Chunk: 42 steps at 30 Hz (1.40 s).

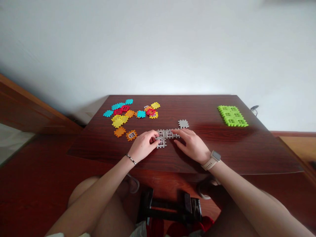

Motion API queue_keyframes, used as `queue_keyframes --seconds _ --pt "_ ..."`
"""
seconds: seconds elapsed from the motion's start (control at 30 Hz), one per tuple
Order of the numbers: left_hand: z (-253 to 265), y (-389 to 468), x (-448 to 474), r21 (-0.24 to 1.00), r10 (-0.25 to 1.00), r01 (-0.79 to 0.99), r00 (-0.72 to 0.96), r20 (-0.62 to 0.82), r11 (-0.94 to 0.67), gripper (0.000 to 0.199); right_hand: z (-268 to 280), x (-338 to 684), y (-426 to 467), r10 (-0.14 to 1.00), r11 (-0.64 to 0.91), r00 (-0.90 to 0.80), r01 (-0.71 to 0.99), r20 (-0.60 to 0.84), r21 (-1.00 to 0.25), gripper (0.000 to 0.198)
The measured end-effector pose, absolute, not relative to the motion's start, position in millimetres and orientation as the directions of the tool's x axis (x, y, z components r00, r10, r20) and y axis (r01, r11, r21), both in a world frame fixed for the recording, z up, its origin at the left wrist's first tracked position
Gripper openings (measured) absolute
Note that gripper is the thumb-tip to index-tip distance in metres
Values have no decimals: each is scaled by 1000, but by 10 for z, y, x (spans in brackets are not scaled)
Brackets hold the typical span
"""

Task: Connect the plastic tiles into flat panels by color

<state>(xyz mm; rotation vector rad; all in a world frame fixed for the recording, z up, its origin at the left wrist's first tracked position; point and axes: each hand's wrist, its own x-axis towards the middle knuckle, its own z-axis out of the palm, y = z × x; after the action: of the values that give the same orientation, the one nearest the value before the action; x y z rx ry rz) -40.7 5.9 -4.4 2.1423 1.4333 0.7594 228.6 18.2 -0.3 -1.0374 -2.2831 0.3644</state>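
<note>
Grey interlocking puzzle tiles lie flat near the middle of the table, several of them in a row, with white arched windows in some. A lower grey window tile [161, 143] sits against the row's left end. My left hand [144, 144] grips the left edge of these tiles, its thumb on the lower one and its fingers curled at the upper one. Over the row's right end rests my right hand [191, 143], index fingertip on a window tile [169, 134], thumb held apart above the table. Its palm hides part of the row. A plain grey tile [183, 123] lies loose just behind.
To the left are scattered cyan tiles [108, 113], yellow tiles [117, 122], red tiles [125, 108] and orange tiles [119, 132]. A joined lime-green panel [232, 116] with windows lies at the right. The dark wooden table [259, 151] backs onto a white wall [172, 49].
</note>
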Motion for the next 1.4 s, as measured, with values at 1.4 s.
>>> queue_keyframes --seconds 1.4 --pt "-96 122 -410 691 906 591 337 257 -416 9 -52 2408 250 760 649 -522 647 387 -402 50"
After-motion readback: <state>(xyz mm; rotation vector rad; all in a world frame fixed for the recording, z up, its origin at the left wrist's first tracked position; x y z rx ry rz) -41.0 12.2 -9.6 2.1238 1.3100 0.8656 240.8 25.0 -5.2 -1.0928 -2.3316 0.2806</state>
